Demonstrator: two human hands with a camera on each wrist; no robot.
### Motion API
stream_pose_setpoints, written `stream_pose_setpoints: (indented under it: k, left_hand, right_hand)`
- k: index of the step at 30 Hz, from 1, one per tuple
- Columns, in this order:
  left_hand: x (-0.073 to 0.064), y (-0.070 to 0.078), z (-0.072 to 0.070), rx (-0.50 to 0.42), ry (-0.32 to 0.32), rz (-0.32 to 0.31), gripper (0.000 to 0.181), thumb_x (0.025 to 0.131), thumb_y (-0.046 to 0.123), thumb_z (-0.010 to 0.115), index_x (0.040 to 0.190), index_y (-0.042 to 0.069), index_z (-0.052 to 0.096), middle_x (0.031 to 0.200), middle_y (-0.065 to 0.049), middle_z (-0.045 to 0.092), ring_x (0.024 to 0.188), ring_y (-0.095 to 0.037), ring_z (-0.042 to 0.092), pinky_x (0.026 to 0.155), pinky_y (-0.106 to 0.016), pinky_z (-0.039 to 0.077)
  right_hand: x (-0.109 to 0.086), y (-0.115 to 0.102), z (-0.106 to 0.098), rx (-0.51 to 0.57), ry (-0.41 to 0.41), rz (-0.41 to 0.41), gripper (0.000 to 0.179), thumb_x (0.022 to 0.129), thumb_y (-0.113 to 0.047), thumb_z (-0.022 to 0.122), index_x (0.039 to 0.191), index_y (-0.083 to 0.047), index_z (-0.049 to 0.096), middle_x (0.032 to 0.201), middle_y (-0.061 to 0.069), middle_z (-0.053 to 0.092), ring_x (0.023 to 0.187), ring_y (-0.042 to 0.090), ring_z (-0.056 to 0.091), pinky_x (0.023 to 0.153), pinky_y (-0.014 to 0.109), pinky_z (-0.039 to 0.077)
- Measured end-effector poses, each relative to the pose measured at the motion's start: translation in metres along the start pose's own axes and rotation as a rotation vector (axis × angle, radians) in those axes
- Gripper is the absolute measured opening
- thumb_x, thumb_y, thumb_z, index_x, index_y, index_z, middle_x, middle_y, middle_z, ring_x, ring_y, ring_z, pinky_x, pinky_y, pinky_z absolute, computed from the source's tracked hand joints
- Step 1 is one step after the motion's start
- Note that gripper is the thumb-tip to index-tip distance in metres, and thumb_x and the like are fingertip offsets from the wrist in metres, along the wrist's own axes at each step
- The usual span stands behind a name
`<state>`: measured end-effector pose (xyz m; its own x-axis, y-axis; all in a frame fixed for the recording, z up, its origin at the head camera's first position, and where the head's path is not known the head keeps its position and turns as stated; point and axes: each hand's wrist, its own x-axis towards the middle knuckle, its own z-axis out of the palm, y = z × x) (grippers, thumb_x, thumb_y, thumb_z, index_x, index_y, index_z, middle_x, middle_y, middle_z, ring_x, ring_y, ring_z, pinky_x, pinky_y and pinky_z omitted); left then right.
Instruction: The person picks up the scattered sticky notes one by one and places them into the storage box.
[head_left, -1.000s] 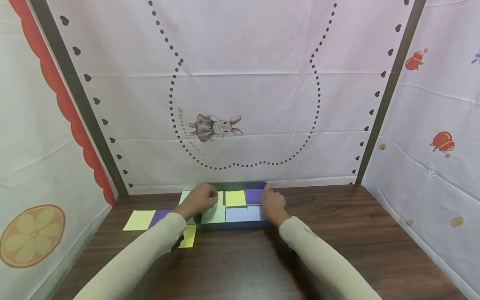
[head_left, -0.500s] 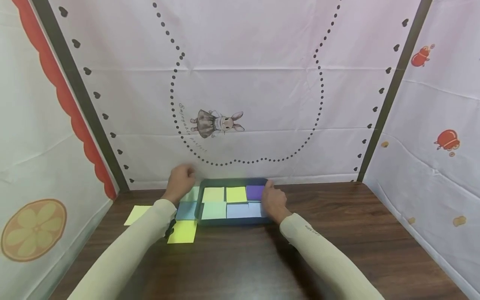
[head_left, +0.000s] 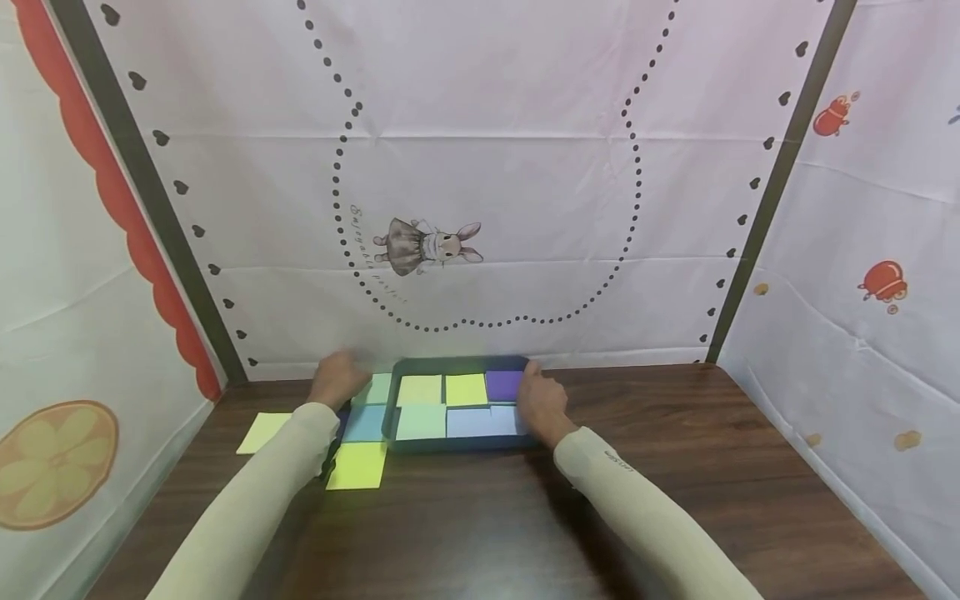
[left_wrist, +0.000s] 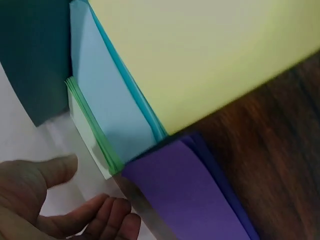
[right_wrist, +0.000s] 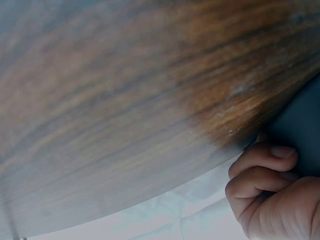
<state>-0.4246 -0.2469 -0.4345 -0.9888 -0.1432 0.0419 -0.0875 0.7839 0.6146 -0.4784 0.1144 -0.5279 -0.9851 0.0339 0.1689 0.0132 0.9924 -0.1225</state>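
Observation:
My left hand (head_left: 337, 379) reaches to the pale green sticky-note pad (head_left: 380, 388) left of the dark tray (head_left: 459, 364). In the left wrist view the thumb and fingers stand apart with nothing between them, close to the green pad (left_wrist: 92, 130). Beside it lie a blue pad (head_left: 365, 423) and a purple pad (left_wrist: 185, 185), the latter mostly behind the wrist in the head view. My right hand (head_left: 543, 404) grips the tray's right end, its fingers curled at the dark wall (right_wrist: 300, 132). Inside the tray, sticky-note pads lie in two rows, among them a yellow one (head_left: 466, 389).
A bright yellow pad (head_left: 356, 466) lies in front of the blue one. Farther left is a pale yellow pad (head_left: 262, 432), partly covered by the sleeve. Printed cloth (head_left: 480, 292) hangs right behind the brown wooden table (head_left: 637, 467), with more cloth at both sides.
My left hand has moved left from over the tray to the loose pads, uncovering the pale yellow pad in the tray. The right hand keeps its grip on the tray.

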Motion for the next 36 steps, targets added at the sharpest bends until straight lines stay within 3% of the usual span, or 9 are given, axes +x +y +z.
stream_pose_setpoints:
  k: [3, 6, 10, 14, 17, 21, 26, 31, 36]
  left_hand:
    - [0.0, -0.001, 0.001, 0.029, -0.03, -0.031, 0.053, 0.101, 0.018, 0.075, 0.14, -0.016, 0.064, 0.142, -0.037, 0.067, 0.128, -0.053, 0.067, 0.11, -0.066, 0.056]
    - [0.014, -0.014, 0.011, 0.076, -0.025, -0.042, 0.069, 0.096, 0.035, 0.085, 0.139, -0.014, 0.065, 0.139, -0.036, 0.069, 0.124, -0.054, 0.065, 0.108, -0.068, 0.055]
    - [0.022, -0.019, 0.019, 0.107, -0.019, -0.05, 0.087, 0.088, 0.046, 0.091, 0.143, -0.014, 0.061, 0.135, -0.034, 0.067, 0.12, -0.053, 0.062, 0.108, -0.07, 0.052]
    - [0.01, -0.007, 0.015, 0.118, -0.037, -0.064, 0.075, 0.091, 0.038, 0.09, 0.135, -0.016, 0.063, 0.13, -0.034, 0.067, 0.115, -0.048, 0.06, 0.104, -0.067, 0.053]
    - [0.005, -0.003, 0.012, 0.119, -0.046, -0.07, 0.073, 0.092, 0.033, 0.09, 0.138, -0.016, 0.061, 0.134, -0.035, 0.065, 0.116, -0.048, 0.058, 0.105, -0.066, 0.051]
    - [0.006, -0.001, 0.009, 0.112, -0.032, -0.053, 0.076, 0.091, 0.027, 0.092, 0.145, -0.015, 0.058, 0.141, -0.036, 0.065, 0.121, -0.053, 0.06, 0.109, -0.068, 0.052]
    - [0.003, 0.004, 0.001, 0.072, -0.028, -0.055, 0.063, 0.09, 0.016, 0.091, 0.135, -0.018, 0.064, 0.14, -0.038, 0.067, 0.125, -0.055, 0.065, 0.111, -0.067, 0.055]
    - [0.0, 0.005, -0.001, 0.034, -0.02, -0.084, 0.065, 0.09, 0.012, 0.09, 0.139, -0.02, 0.06, 0.145, -0.04, 0.062, 0.131, -0.056, 0.06, 0.117, -0.069, 0.05]
    - [0.001, 0.004, 0.003, 0.074, -0.008, -0.111, 0.065, 0.089, 0.015, 0.09, 0.135, -0.021, 0.062, 0.138, -0.041, 0.061, 0.129, -0.059, 0.055, 0.111, -0.069, 0.05]
  right_hand:
    - [0.005, 0.002, 0.011, -0.029, 0.036, -0.016, 0.019, 0.11, -0.016, 0.055, 0.123, -0.005, 0.048, 0.075, 0.015, 0.069, 0.072, 0.034, 0.076, 0.056, 0.046, 0.06]
    - [0.008, 0.003, 0.017, -0.047, 0.055, -0.018, 0.019, 0.11, -0.017, 0.056, 0.123, -0.005, 0.048, 0.073, 0.013, 0.068, 0.07, 0.032, 0.076, 0.054, 0.045, 0.059]
    - [0.007, 0.002, 0.016, -0.039, 0.04, -0.004, 0.019, 0.11, -0.016, 0.055, 0.124, -0.005, 0.048, 0.077, 0.016, 0.071, 0.072, 0.034, 0.077, 0.056, 0.045, 0.06]
    - [0.006, 0.0, 0.014, -0.039, 0.01, 0.008, 0.02, 0.11, -0.016, 0.056, 0.125, -0.005, 0.048, 0.078, 0.016, 0.072, 0.072, 0.032, 0.077, 0.054, 0.043, 0.058]
    - [0.006, -0.001, 0.014, -0.038, -0.008, 0.015, 0.021, 0.11, -0.016, 0.056, 0.127, -0.006, 0.048, 0.078, 0.015, 0.071, 0.071, 0.031, 0.076, 0.053, 0.042, 0.057]
    - [0.008, 0.001, 0.013, -0.039, 0.003, 0.02, 0.021, 0.111, -0.017, 0.056, 0.126, -0.005, 0.047, 0.076, 0.015, 0.07, 0.071, 0.032, 0.076, 0.052, 0.043, 0.056]
    - [0.01, 0.001, 0.012, -0.046, 0.037, 0.015, 0.019, 0.11, -0.015, 0.057, 0.123, -0.004, 0.049, 0.074, 0.014, 0.07, 0.07, 0.033, 0.076, 0.053, 0.044, 0.057]
    - [0.01, 0.001, 0.012, -0.04, 0.028, 0.01, 0.019, 0.11, -0.014, 0.056, 0.124, -0.003, 0.049, 0.075, 0.015, 0.07, 0.069, 0.032, 0.075, 0.051, 0.043, 0.055]
    - [0.007, -0.001, 0.011, -0.04, 0.029, 0.007, 0.017, 0.11, -0.014, 0.055, 0.122, -0.004, 0.048, 0.075, 0.015, 0.069, 0.068, 0.031, 0.074, 0.048, 0.041, 0.052]
